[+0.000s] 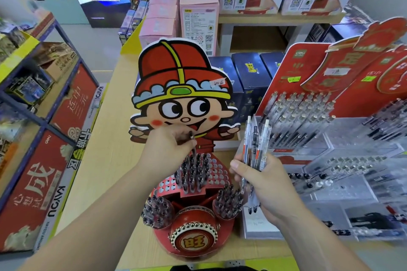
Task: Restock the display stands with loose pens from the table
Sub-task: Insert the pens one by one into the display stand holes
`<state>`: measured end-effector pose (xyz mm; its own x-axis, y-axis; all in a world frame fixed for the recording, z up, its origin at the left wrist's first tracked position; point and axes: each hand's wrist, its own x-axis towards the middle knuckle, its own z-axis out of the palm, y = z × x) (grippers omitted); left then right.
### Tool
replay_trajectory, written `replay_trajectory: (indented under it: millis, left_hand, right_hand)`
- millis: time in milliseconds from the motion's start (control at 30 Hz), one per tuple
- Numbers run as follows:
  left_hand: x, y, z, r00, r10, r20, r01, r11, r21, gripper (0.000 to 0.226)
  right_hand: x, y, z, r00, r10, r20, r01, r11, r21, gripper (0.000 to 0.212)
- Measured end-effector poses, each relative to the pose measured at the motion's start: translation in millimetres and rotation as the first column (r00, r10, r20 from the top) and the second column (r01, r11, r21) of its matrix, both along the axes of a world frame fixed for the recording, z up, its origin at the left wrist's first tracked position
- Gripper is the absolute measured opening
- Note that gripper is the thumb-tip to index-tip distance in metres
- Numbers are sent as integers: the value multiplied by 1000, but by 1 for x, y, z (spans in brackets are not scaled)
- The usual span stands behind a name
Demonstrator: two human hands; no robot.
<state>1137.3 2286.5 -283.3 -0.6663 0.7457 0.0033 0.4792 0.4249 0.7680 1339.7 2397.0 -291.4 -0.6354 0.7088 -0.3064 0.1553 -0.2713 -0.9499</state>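
The left hand pinches one pen by its top, upright over the holes of the red display stand by the table's near edge. The right hand clasps spare pens, fanned, probably for easy picking.

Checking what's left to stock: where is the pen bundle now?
Head view, right of centre: the pen bundle is gripped in the right hand, between the cartoon stand and the red rack.
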Motion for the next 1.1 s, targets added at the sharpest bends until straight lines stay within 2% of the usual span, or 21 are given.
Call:
replay_trajectory:
  millis: [233,467,700,833,1000,1100]
  left_hand:
    - [-1,-7,-2,998,-28,-53,27,999,-18,8]
    - [-4,-13,-4,998,-39,-44,40,999,7,10]
    - [1,-7,-7,998,-40,43,37,996,75,15]
    - [1,-9,-9,998,-45,38,42,996,79,16]
    - [0,-9,-6,996,-81,-38,83,993,81,16]
    - [2,-5,-6,997,-76,10,75,993,89,16]
  right_hand:
    - [3,-3,1,999,-30,-16,30,1000,-8,15]
    - [3,-7,1,999,-35,-11,35,999,-19,15]
    - [2,-10,0,999,-39,2,39,999,-11,17]
    - [3,-10,0,999,-48,8,48,999,-11,17]
    - [5,-12,0,999,-48,18,48,999,-16,15]
    - [5,-13,1,999,-48,14,48,999,-9,15]
